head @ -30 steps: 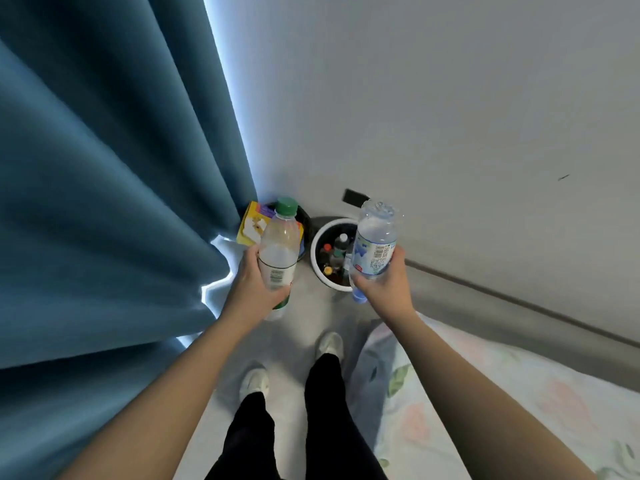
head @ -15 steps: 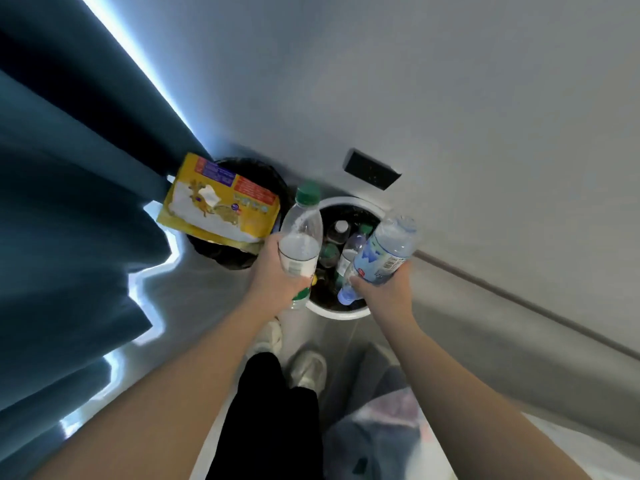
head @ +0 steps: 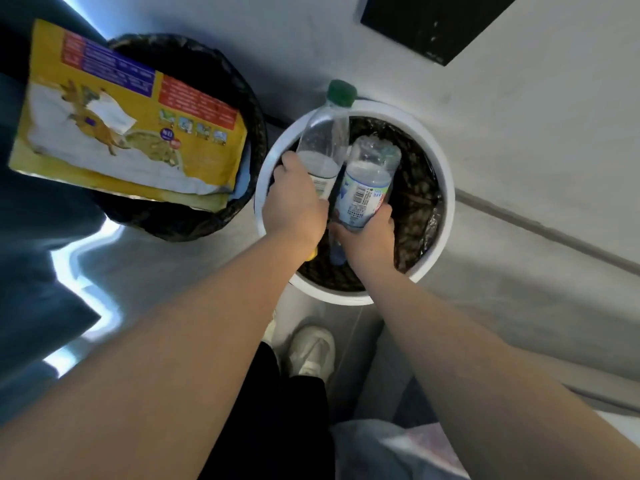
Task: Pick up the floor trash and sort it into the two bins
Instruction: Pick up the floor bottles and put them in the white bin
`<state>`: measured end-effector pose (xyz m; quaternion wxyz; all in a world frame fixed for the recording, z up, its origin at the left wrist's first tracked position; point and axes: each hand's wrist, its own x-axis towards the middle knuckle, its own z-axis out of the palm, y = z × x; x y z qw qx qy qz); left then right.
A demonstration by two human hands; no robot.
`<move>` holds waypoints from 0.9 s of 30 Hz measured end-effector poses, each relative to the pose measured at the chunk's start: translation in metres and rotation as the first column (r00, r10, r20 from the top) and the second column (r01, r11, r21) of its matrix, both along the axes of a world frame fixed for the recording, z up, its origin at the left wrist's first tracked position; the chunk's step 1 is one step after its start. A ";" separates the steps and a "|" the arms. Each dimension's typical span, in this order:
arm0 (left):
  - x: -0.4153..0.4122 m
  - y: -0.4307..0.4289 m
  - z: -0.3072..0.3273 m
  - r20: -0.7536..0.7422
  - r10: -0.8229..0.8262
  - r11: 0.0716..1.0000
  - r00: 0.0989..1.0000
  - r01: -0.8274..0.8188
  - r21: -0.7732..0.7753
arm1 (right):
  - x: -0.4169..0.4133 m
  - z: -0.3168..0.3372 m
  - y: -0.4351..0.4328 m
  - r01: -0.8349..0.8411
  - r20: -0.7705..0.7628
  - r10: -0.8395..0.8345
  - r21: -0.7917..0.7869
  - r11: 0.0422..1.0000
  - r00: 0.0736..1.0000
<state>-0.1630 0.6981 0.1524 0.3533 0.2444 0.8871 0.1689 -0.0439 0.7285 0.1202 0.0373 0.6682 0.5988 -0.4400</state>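
Note:
My left hand (head: 296,206) grips a clear plastic bottle with a green cap (head: 323,133) over the white round bin (head: 446,188), its cap pointing toward the wall. My right hand (head: 367,233) grips a second clear bottle with a blue and white label (head: 367,181), bottom end up, inside the bin's mouth. Both bottles lie side by side, nearly touching. The bin has a dark liner; what lies under the hands is hidden. A black-lined bin (head: 239,95) stands to the left, with a large yellow package (head: 128,116) lying across its top.
A teal curtain (head: 38,258) hangs at the left. The grey wall with a black outlet plate (head: 436,22) rises behind the bins. My white shoe (head: 311,351) and dark trousers stand just before the white bin. Floral bedding (head: 415,448) shows at the bottom right.
I have moved closer and the view has tilted down onto the bins. Both hands have lowered their bottles from above the white bin into its mouth.

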 end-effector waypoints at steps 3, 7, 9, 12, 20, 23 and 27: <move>0.001 0.008 0.002 0.049 0.024 0.992 0.999 -0.017 -0.128 | 0.007 0.008 -0.007 -0.023 0.041 0.025 -0.033 0.999 0.999; -0.008 0.013 0.020 0.081 -0.040 0.965 0.996 0.060 -0.254 | 0.011 0.026 -0.008 -0.015 0.058 0.018 -0.055 0.998 0.998; -0.014 0.016 0.029 -0.048 -0.177 0.961 0.983 0.162 -0.222 | 0.010 0.031 -0.006 -0.013 0.053 0.015 -0.038 0.999 0.998; -0.020 0.019 0.029 -0.164 -0.303 0.938 0.939 0.264 -0.223 | 0.008 0.029 -0.005 -0.015 0.068 0.018 -0.044 0.999 0.998; -0.020 0.022 0.026 -0.160 -0.355 0.916 0.921 0.308 -0.257 | 0.011 0.026 0.003 0.030 0.081 -0.025 -0.062 0.998 0.996; -0.024 0.017 0.032 -0.119 -0.364 0.904 0.924 0.319 -0.286 | 0.009 0.029 0.011 0.022 0.087 -0.013 -0.105 0.994 0.996; -0.024 0.010 0.038 -0.125 -0.401 0.892 0.907 0.357 -0.276 | 0.006 0.023 0.011 -0.029 0.109 0.044 -0.136 0.990 0.993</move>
